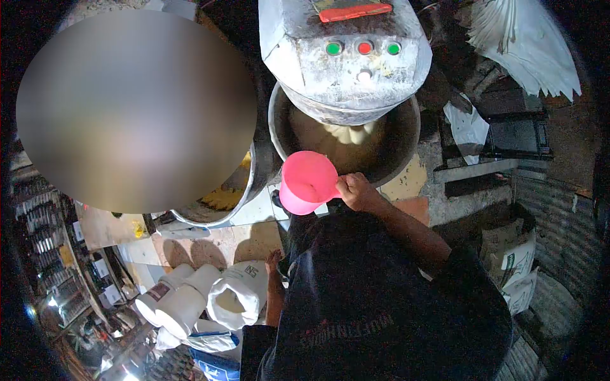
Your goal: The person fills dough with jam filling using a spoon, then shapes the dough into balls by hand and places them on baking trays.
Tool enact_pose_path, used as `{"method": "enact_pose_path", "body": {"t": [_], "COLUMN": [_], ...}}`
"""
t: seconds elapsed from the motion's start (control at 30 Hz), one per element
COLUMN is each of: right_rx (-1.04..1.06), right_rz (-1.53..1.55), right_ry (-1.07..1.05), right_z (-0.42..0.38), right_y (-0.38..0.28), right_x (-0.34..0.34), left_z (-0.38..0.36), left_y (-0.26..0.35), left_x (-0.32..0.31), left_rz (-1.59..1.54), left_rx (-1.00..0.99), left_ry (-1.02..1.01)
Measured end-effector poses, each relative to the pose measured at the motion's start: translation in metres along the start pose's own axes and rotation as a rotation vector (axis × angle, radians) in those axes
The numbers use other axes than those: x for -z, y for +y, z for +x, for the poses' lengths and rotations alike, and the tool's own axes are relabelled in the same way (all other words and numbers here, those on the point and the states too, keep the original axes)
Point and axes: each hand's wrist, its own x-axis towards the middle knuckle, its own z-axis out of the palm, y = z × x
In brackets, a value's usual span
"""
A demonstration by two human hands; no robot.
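My right hand is closed around the handle of a pink plastic dipper. The dipper hangs at the near rim of a big metal mixer bowl. Inside the bowl, pale dough shows under the mixer head, which carries green and red buttons. My left hand is low at my side, its fingers stretched out with nothing seen in them. It is nearest to an open white sack with pale contents.
White buckets stand beside the sack on the tiled floor. A second large bowl with yellow stuff is at left, partly behind a blurred oval. Filled sacks lean by a corrugated wall at right.
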Motion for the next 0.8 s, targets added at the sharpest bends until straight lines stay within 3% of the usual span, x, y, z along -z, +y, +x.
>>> {"method": "enact_pose_path", "body": {"t": [0.17,0.8], "right_rx": [-0.009,-0.042], "right_rz": [-0.008,0.02], "right_ry": [-0.071,-0.078], "right_z": [-0.009,-0.005], "right_y": [0.001,-0.008], "right_x": [-0.005,0.002], "left_z": [-0.04,-0.061], "left_y": [0.06,0.105], "left_x": [0.002,0.0], "left_rz": [0.067,0.365], "left_rx": [0.009,0.049], "left_ry": [0.001,0.003]}}
